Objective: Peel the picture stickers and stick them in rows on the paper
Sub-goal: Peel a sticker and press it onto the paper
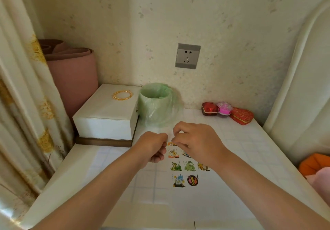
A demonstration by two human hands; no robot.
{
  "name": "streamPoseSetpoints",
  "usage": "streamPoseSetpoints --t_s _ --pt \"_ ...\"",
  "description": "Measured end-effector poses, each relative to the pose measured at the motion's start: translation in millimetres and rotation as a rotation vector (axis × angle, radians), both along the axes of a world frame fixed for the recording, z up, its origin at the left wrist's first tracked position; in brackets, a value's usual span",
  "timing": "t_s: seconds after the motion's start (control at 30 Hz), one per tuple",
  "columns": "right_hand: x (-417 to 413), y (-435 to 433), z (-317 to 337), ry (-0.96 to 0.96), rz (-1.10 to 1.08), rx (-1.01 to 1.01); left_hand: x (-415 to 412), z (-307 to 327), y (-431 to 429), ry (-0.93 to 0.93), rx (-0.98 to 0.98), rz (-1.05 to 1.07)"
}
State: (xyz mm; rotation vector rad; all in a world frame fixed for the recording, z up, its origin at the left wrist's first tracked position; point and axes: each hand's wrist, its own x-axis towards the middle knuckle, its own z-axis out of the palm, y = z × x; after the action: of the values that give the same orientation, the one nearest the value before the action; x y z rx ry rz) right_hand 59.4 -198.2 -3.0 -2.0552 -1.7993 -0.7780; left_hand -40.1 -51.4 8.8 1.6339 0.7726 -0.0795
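Desk (pixel 250 149): white, grid-lined. Paper (pixel 160 190) at centre; stickers (pixel 185 169) in rows on it. Left hand (pixel 153 146), right hand (pixel 196 140) close together above top row, fingers pinched, apparently on small sticker; contents unclear. Behind: white box (pixel 107 115), green-lined bin (pixel 155 103), wall socket (pixel 187 56). Curtain (pixel 21 95) left.

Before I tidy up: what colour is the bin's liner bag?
Pale green, clearest in the head view.
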Motion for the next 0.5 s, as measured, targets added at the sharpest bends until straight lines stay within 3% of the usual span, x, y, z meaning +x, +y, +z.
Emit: streamPoseSetpoints --t_s 0.13,0.3,0.4,0.5 --pt "6.2 -13.3 -9.1 0.289 -0.061 0.078 4.5 -2.5 -2.1 -0.003 -0.230 -0.029" --pt "1.4 -26.9 1.1 0.928 -0.226 0.205 7.1 -0.8 -7.1 -0.091 -0.526 -0.038" --pt "3.8 -31.7 8.5 1.274 -0.321 0.220 11.6 -2.6 -15.3 -0.174 -0.406 0.038" --pt "4.6 -39.5 11.5 1.509 -0.381 0.174 17.4 -7.1 -22.6 -0.293 -0.021 0.021"
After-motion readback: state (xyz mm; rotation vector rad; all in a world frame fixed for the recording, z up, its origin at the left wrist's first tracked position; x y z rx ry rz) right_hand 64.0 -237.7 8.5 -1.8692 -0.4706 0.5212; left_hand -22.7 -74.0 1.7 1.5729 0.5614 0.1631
